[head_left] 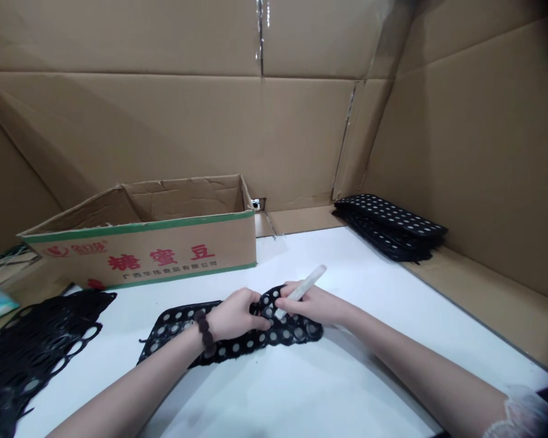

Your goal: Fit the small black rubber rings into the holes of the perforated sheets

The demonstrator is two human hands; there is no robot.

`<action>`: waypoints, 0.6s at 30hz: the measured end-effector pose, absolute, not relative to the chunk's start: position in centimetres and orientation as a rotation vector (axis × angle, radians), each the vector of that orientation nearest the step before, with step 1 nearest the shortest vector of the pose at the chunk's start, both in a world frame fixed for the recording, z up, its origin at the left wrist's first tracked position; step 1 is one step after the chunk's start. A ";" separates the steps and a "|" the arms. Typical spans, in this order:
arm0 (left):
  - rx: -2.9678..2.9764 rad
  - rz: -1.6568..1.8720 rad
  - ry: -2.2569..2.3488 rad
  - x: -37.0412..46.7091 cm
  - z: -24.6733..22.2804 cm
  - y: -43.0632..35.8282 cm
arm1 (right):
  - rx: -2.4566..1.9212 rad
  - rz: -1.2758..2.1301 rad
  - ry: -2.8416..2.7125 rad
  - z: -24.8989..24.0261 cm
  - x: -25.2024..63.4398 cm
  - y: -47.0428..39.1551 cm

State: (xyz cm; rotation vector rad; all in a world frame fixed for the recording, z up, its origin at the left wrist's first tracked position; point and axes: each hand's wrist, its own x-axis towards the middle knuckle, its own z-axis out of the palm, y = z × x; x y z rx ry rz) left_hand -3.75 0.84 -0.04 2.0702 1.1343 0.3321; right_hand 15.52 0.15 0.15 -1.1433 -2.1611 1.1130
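Observation:
A flat black sheet with rows of round holes [235, 348] lies across the white table in front of me. My left hand [235, 313], with a dark band at the wrist, presses on its middle, thumb and fingers pinching the material. The sheet's right part is bunched up between my hands. My right hand [310, 302] grips a slim whitish pen-shaped tool [309, 282], slanting up to the right. Its lower end meets the sheet near my left thumb; I cannot make out the tip.
An open cardboard box [146, 249] with green edges and red lettering stands at the back left. A heap of black holed material [36, 340] lies at the left. Black sheets with holes are stacked [390, 225] at the back right. Tall cardboard walls [201, 128] enclose the table.

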 end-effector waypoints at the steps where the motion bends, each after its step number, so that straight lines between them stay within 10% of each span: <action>1: 2.048 0.347 1.146 -3.7 -0.1 0.7 | -1.152 1.109 -2.171 0.2 15.6 0.2; 18: 1.524 0.563 0.953 -3.8 -0.3 0.6 | -1.234 1.077 -2.004 0.1 15.6 0.2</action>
